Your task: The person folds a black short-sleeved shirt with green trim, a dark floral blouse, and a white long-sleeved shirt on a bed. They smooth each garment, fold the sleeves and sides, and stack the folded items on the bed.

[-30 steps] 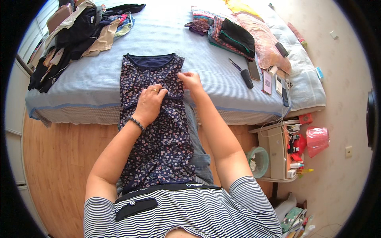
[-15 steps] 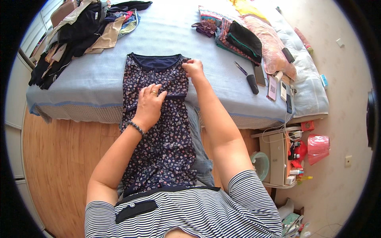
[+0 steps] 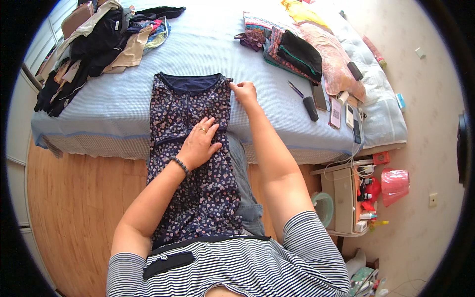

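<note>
Since the earlier frame, the right hand (image 3: 244, 91) has been moved up along the garment to its upper right corner, while the left hand (image 3: 199, 143) has been kept flat at the waist seam. The floral dress (image 3: 190, 114) is now spread longer over the bed (image 3: 128, 106), with its dark neckline laid toward the middle of the bed and its skirt hung over the near edge, down past the person's knees.

At the far left corner of the bed a heap of dark and tan clothes (image 3: 94, 44) is piled, well apart from the dress. The left hand is laid open, palm down, fingers spread on the fabric; nothing is gripped by it. A beaded bracelet (image 3: 180, 164) is worn on its wrist. The right hand is closed in a pinch on the shoulder edge of the dress.

Toward the far right side of the bed a stack of folded patterned fabrics (image 3: 287, 47) is seen, with a pink pillow (image 3: 334, 62) just beside it. Near the right edge a pen (image 3: 296, 89), a dark cylindrical object (image 3: 310, 108) and several small flat devices (image 3: 336, 111) are laid out. Beyond the bed's near right corner a small white side table (image 3: 344, 193) is crowded with bottles, and a pink container (image 3: 395, 184) is stood on the floor beside it. Nothing is set between the hands and the dress.
</note>
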Demonstrator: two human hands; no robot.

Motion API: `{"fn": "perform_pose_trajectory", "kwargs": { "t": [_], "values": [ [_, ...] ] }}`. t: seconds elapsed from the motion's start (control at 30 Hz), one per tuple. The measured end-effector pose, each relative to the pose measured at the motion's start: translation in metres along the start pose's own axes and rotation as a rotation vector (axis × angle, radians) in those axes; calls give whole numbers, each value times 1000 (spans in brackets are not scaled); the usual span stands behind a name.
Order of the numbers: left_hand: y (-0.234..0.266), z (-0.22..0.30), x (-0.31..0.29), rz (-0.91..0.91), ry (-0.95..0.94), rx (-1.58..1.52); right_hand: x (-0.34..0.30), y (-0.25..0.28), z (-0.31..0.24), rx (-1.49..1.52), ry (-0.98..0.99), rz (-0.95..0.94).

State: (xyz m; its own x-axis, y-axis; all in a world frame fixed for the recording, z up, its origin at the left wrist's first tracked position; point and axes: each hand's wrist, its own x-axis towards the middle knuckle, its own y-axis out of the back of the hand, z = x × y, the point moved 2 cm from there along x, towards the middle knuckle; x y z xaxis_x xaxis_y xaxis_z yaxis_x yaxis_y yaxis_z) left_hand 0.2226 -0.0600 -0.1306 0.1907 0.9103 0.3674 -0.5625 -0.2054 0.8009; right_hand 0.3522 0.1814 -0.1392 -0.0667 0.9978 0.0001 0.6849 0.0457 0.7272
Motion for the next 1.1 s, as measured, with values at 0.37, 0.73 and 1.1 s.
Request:
{"fn": "perform_pose_trajectory", "kwargs": {
  "t": [0.37, 0.73, 1.1],
  "values": [
    [6, 12, -2, -45, -9, 101, 10, -21, -14, -216, 320, 251],
    [67, 49, -84, -170, 318, -355, -171, 47, 14, 93, 251, -50],
    [84, 97, -149, -336, 419, -862, -289, 41, 31, 134, 284, -71]
  ]
}}
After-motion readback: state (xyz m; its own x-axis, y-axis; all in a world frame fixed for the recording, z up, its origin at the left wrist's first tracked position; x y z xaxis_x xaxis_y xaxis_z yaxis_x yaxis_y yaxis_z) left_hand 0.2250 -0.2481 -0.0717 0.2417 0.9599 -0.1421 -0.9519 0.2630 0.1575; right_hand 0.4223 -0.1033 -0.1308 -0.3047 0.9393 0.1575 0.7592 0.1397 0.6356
